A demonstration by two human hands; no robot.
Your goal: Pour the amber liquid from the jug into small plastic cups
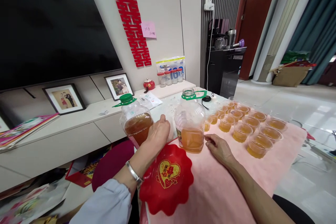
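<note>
Both hands are being held apart from each other, one on either side of an open plastic jug [191,143]. By the left hand [159,129], a curled shape with raised knuckles is being formed beside a capped plastic jug [139,126]; whether something is being gripped by it cannot be told, because the fingers are being hidden from view. By the right hand [219,149], the fingers are being bent loosely, and the fingertips are being placed just beside the base of the open jug; whether they are touching it cannot be told.

The open jug, with a green handle [201,94] at its neck, is being supported by the pink tablecloth [215,189], and amber liquid is being contained in its lower part. In the capped jug, under a green cap [126,98], a darker brown liquid is being contained, while its base is being hidden by the left forearm. Near the person, a red scalloped dish [186,176] with a golden heart is being displayed on the cloth. To the right, clear plastic cups [258,146] of amber liquid are being arranged close together in rows. On the left wrist, a silver bracelet [133,172] is being worn.
</note>
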